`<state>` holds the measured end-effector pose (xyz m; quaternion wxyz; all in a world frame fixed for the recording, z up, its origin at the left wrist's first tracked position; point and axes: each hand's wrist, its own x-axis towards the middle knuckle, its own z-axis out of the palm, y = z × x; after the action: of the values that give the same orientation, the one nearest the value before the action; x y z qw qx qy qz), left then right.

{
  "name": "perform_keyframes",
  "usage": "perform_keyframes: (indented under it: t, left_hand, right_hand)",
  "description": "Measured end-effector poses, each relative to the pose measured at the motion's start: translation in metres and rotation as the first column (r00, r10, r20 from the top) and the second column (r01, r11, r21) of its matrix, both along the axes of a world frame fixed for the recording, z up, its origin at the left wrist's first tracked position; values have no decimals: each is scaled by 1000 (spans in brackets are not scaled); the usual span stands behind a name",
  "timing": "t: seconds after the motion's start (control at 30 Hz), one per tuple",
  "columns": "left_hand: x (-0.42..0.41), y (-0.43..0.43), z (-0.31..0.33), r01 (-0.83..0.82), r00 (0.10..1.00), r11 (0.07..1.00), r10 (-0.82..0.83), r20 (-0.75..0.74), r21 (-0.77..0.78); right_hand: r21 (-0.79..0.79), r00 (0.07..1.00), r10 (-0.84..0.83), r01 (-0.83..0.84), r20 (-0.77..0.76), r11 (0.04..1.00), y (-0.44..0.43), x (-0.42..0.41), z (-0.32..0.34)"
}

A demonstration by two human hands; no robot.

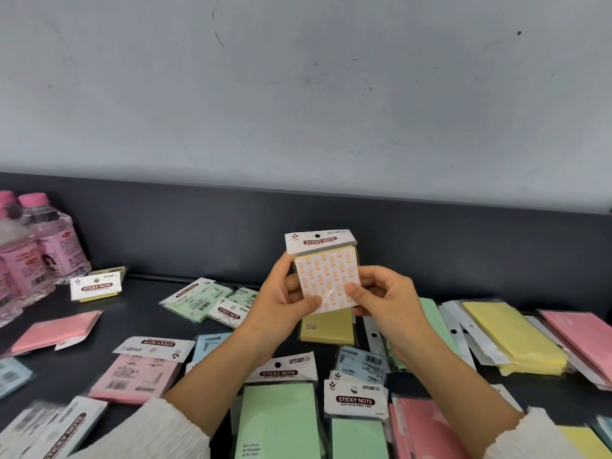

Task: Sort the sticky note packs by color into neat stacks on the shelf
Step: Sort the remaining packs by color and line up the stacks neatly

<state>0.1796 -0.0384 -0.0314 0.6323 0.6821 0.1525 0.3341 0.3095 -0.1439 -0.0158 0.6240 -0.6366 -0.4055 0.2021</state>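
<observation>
I hold one yellow sticky note pack [323, 270] upright above the dark shelf [139, 313], its white "STICKY NOTE" header on top. My left hand [283, 298] grips its left edge with the thumb on the front. My right hand [381, 294] pinches its right side. Many other packs lie scattered on the shelf: green packs [278, 422], pink packs [135, 376], blue packs [362, 362] and a yellow pile [510, 339] at the right. A lone yellow pack [96, 288] sits at the back left.
Pink-capped water bottles [49, 240] stand at the far left against the dark back ledge [430, 246]. A grey wall rises behind. More pink packs [579, 339] lie at the right edge.
</observation>
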Motion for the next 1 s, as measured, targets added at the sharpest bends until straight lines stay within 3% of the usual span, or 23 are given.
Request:
perform_keyframes:
  t: [0.27, 1.0]
  left_hand:
    - [2, 4, -3, -30, 998, 990, 36, 42, -138]
    - [2, 4, -1, -110, 993, 986, 114, 24, -123]
  right_hand:
    - [-11, 998, 53, -53, -14, 999, 0, -5, -2]
    - [-47, 997, 17, -20, -73, 999, 3, -6, -8]
